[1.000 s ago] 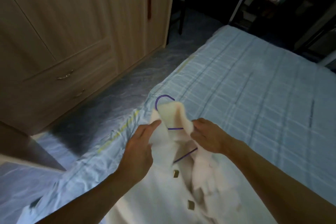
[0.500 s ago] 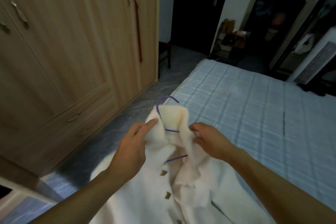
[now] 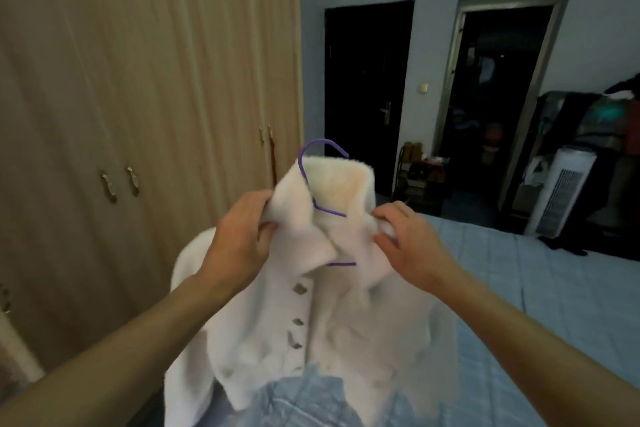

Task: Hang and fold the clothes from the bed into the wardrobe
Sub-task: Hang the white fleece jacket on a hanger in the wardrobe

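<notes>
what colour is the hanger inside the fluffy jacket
Purple: the hanger shows its hook above the white jacket collar, seen in the head view.

A: Where is the coat (image 3: 346, 322)?
B: Centre, on the hanger (image 3: 320, 141), over the bed (image 3: 540, 305); left hand (image 3: 242, 243) at the collar's left, right hand (image 3: 412, 248) at its right.
A: Surroundings?
B: Left, the wardrobe (image 3: 138, 97); right, the bed; behind, two doorways (image 3: 367, 97).

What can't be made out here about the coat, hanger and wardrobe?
Head view only.
- purple hanger: shoulders hidden inside the white coat; only hook and short wire bits show.
- wardrobe: doors shut, inside hidden.
- left hand, right hand: fingertips partly buried in the collar.
- doorway: room beyond too dark.
</notes>
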`<state>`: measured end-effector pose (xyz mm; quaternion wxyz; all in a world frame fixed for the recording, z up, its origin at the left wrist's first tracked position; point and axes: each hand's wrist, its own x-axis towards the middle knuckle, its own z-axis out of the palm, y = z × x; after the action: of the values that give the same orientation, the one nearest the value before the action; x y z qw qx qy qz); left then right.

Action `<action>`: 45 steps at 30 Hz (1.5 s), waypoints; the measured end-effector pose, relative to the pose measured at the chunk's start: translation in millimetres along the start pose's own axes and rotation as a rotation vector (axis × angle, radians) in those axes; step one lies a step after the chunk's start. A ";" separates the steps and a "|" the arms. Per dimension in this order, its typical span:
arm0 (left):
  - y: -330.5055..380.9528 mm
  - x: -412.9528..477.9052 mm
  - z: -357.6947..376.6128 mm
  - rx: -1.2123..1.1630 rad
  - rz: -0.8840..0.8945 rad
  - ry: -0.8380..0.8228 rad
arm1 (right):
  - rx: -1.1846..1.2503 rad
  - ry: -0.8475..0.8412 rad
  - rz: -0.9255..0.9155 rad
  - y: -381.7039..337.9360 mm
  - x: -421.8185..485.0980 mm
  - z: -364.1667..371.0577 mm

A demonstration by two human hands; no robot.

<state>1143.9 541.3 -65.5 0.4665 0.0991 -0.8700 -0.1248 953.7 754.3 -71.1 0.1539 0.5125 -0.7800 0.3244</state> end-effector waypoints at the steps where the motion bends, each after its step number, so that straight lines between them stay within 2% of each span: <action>1: 4.3 12.4 -12.1 0.020 0.035 0.014 | -0.009 0.030 -0.020 -9.4 4.3 -13.7; 6: 21.4 53.9 -72.3 0.051 0.160 0.105 | -0.089 0.178 -0.105 -59.8 29.2 -72.5; 9: 22.3 61.2 -102.7 0.053 0.184 0.144 | -0.103 0.227 -0.073 -86.1 36.7 -93.8; 13: 14.4 58.9 -133.3 0.068 0.163 0.181 | 0.004 0.120 -0.065 -119.4 35.3 -104.3; 16: 7.3 52.7 -150.9 0.062 0.153 0.193 | 0.074 -0.029 -0.023 -131.9 33.7 -110.5; 19: -2.3 40.8 -166.2 0.062 0.103 0.218 | -0.010 -0.151 0.017 -136.5 31.1 -104.7; 22: -8.5 32.4 -181.9 0.057 0.080 0.204 | -0.101 -0.060 -0.028 -146.9 23.8 -84.9; 28: -12.0 15.0 -208.3 0.082 0.085 0.146 | 0.037 0.134 -0.111 -175.4 10.4 -54.7; 34: 6.3 -11.7 -207.3 0.120 0.183 0.102 | 0.072 0.136 -0.265 -223.0 20.9 -30.6; 37: 8.7 -17.1 -208.9 0.054 0.189 0.087 | 0.131 0.169 -0.274 -222.1 21.6 -23.6; 41: -0.6 -11.2 -225.4 0.053 0.218 -0.020 | 0.248 0.292 -0.189 -208.3 17.4 -22.2; 45: -13.3 -9.3 -240.8 0.035 0.162 -0.117 | 0.266 0.372 -0.133 -196.2 17.3 -28.4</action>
<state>1351.2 501.3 51.5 0.4215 0.0291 -0.9031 -0.0770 1120.1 709.2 28.2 0.2472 0.5099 -0.6532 0.5022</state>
